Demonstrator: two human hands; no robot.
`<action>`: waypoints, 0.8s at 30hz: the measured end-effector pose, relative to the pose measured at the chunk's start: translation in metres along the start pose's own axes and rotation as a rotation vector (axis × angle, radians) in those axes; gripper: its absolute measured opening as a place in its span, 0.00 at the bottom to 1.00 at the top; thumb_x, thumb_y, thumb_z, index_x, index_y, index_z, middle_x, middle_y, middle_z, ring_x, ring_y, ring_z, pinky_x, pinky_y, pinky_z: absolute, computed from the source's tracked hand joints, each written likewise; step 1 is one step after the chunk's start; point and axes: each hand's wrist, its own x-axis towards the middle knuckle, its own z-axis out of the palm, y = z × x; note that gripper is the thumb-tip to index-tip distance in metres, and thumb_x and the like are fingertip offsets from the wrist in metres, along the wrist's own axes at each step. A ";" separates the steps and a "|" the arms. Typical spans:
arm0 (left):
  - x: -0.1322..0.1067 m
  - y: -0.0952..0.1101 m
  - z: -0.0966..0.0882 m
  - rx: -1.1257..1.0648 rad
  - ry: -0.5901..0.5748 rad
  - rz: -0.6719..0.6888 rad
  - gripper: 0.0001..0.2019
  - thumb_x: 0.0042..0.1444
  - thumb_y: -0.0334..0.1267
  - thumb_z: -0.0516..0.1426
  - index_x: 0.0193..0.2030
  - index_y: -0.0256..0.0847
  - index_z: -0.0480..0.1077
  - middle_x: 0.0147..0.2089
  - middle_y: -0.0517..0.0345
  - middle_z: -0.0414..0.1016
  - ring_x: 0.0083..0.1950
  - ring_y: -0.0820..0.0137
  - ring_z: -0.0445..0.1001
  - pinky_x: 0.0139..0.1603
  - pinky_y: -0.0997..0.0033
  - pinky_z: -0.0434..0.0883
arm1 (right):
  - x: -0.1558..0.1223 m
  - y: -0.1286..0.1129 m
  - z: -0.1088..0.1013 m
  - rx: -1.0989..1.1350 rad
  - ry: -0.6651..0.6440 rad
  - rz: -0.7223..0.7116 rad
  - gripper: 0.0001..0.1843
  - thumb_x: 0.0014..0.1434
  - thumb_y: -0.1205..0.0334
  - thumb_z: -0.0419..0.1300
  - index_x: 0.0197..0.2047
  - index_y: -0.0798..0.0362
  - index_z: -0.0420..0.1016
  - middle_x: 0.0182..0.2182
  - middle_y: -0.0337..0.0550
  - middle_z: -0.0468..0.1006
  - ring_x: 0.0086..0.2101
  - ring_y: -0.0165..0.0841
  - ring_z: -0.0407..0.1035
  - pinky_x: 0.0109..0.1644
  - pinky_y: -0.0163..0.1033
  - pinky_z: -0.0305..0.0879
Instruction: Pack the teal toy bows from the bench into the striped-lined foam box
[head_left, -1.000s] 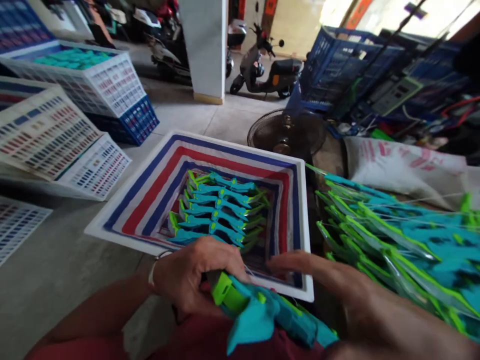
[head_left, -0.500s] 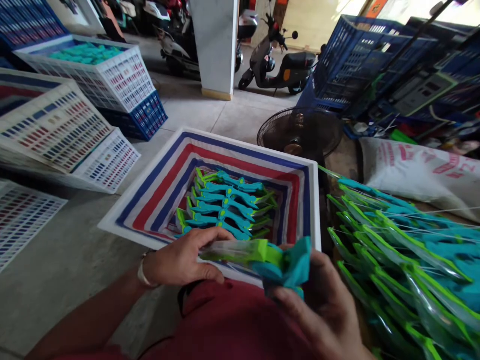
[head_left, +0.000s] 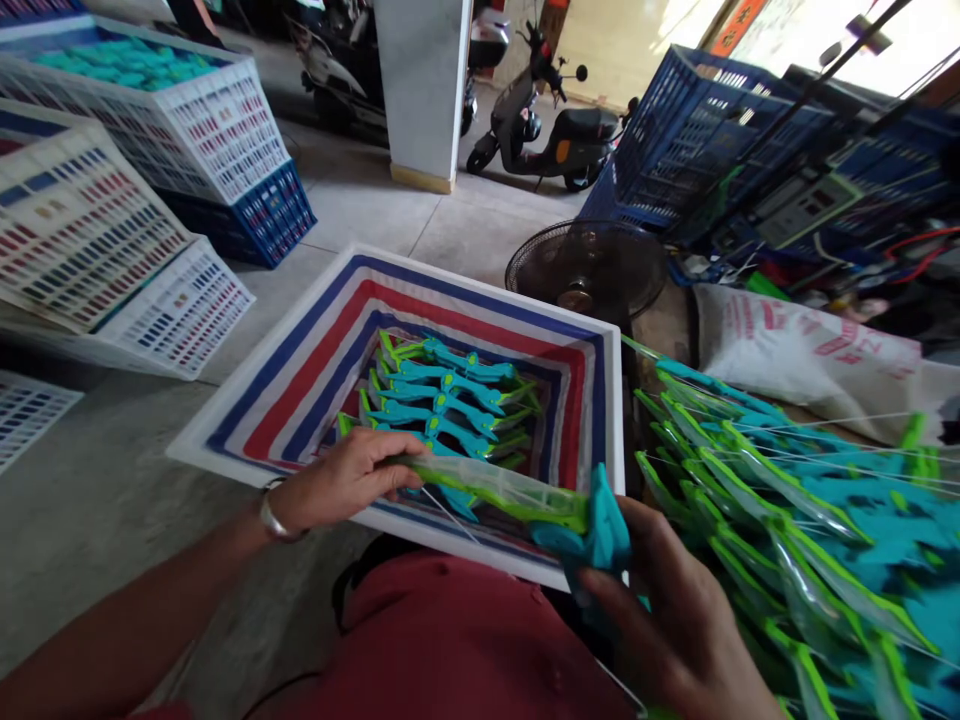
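Held at both ends, one green-and-teal piece (head_left: 495, 490) lies crosswise above the crate (head_left: 619, 410); green tip (head_left: 424, 464), pinched by the left hand (head_left: 337, 485), points left; the right hand (head_left: 667, 600) clasps the teal end (head_left: 606, 525).

The shirt (head_left: 465, 645) is dark red; a shiny silver bracelet (head_left: 271, 516) sits above the left hand (head_left: 341, 482).

At centre, a rectangular, white-rimmed crate (head_left: 307, 365) lined with blue, white and red striped sheeting carries a row of teal-and-lime-green plastic pieces (head_left: 409, 371). A brown surface (head_left: 667, 330) at the right bears a white sack with red print (head_left: 810, 345). On the grey concrete floor (head_left: 150, 435) stand a blue plastic lattice crate (head_left: 274, 215), far left, and a dark scooter (head_left: 559, 155), far centre.
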 end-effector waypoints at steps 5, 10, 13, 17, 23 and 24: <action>0.004 0.017 -0.028 0.260 0.138 0.253 0.11 0.63 0.43 0.60 0.46 0.43 0.81 0.43 0.55 0.84 0.44 0.68 0.81 0.49 0.72 0.75 | -0.001 -0.001 0.018 0.184 -0.124 0.198 0.19 0.69 0.48 0.61 0.56 0.50 0.69 0.35 0.40 0.77 0.32 0.31 0.72 0.33 0.30 0.70; 0.028 0.021 -0.042 0.190 -0.048 0.103 0.13 0.58 0.43 0.62 0.47 0.42 0.80 0.33 0.59 0.82 0.31 0.71 0.79 0.34 0.76 0.73 | 0.009 0.010 0.032 0.454 -0.098 0.403 0.27 0.63 0.43 0.67 0.58 0.50 0.69 0.40 0.43 0.78 0.40 0.35 0.74 0.43 0.34 0.73; 0.039 0.015 -0.041 0.047 -0.166 -0.032 0.14 0.58 0.44 0.60 0.45 0.38 0.79 0.29 0.59 0.80 0.28 0.71 0.78 0.29 0.77 0.72 | 0.016 0.027 0.032 0.581 -0.143 0.450 0.34 0.57 0.42 0.72 0.60 0.49 0.70 0.46 0.46 0.80 0.47 0.40 0.74 0.50 0.39 0.73; 0.045 0.010 -0.040 -0.026 -0.177 -0.016 0.13 0.59 0.44 0.59 0.43 0.37 0.78 0.29 0.57 0.80 0.28 0.70 0.79 0.29 0.76 0.74 | 0.012 0.070 0.029 0.772 -0.422 0.554 0.37 0.51 0.33 0.73 0.51 0.55 0.77 0.42 0.50 0.81 0.43 0.42 0.76 0.49 0.43 0.73; 0.051 -0.003 -0.046 -0.077 -0.217 0.001 0.10 0.60 0.41 0.59 0.38 0.35 0.76 0.29 0.56 0.78 0.25 0.73 0.76 0.27 0.77 0.73 | -0.019 0.145 0.060 0.999 -0.526 0.760 0.41 0.47 0.20 0.66 0.29 0.57 0.77 0.33 0.51 0.80 0.32 0.37 0.75 0.40 0.39 0.73; 0.053 -0.008 -0.048 -0.090 -0.203 -0.003 0.10 0.60 0.41 0.59 0.38 0.35 0.76 0.29 0.57 0.78 0.25 0.73 0.76 0.27 0.77 0.73 | -0.028 0.154 0.068 1.040 -0.551 0.815 0.43 0.47 0.18 0.64 0.30 0.57 0.77 0.31 0.51 0.80 0.32 0.37 0.75 0.41 0.40 0.73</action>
